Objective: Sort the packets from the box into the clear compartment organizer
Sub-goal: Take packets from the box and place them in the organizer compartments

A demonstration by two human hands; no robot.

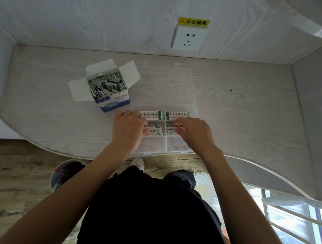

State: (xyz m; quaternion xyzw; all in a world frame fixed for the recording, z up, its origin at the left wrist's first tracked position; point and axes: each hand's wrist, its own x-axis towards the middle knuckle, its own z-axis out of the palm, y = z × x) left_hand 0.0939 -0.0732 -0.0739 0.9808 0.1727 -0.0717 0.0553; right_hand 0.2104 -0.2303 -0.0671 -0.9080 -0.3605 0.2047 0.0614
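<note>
Placement step: my left hand (128, 126) and right hand (190, 132) apparently pinch packets (172, 130) in the organizer's (172, 151) middle row; next, release and reach the box (106, 90) behind-left of it.

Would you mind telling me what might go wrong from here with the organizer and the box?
1. The organizer sits at the desk edge, its near rim at or slightly past it; pressure from either hand could tip it off.
2. The box stands open and crammed with packets; a careless reach may knock it over.
</note>
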